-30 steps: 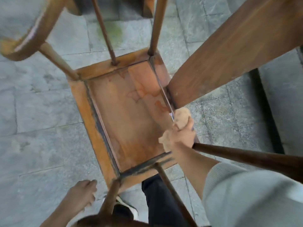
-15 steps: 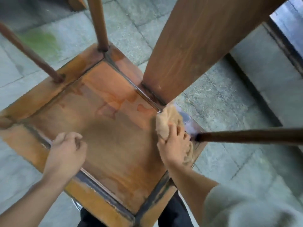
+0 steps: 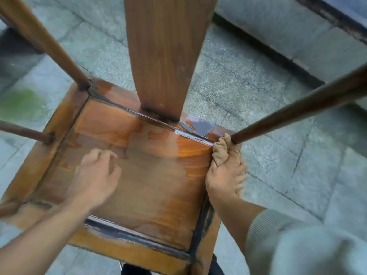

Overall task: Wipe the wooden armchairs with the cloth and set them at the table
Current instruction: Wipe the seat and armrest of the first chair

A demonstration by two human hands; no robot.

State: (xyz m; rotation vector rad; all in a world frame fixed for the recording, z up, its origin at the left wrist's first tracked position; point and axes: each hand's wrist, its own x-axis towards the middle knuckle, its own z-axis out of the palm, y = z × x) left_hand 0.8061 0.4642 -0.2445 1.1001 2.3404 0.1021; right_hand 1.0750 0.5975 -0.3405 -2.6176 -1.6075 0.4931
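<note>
Cloth [image 3: 221,151], tan and bunched, sits pressed into the rear right corner of the armchair [image 3: 139,175] seat, touching the base of the round post [image 3: 297,108] that rises from that corner; we grip it in our right hand [image 3: 225,179], fingers curled tightly round the wad, so that hand is plainly holding and not free; a wet, shining streak lies along the back rail just beside it, near the foot of the broad back splat [image 3: 162,56]. Our left hand [image 3: 95,175] hovers or rests over the middle of the seat panel with fingers loosely spread and holding nothing; it is blurred, so we cannot tell whether it touches the wood. The chair stands on grey stone paving [image 3: 258,96]; no table shows in view.

We judge that we are in the wiping step, working the seat's frame and corner joints; the next move likely calls for dragging the cloth along the right-hand rail toward us, keeping pressure in the groove, while the left hand steadies the seat; setting the chair at the table is not yet begun.

Against half a second ago, the cloth has moved from beside the splat's foot out to the corner post; the left hand has gone from the near left rail to the seat's middle; our view has swung to face the splat squarely.
</note>
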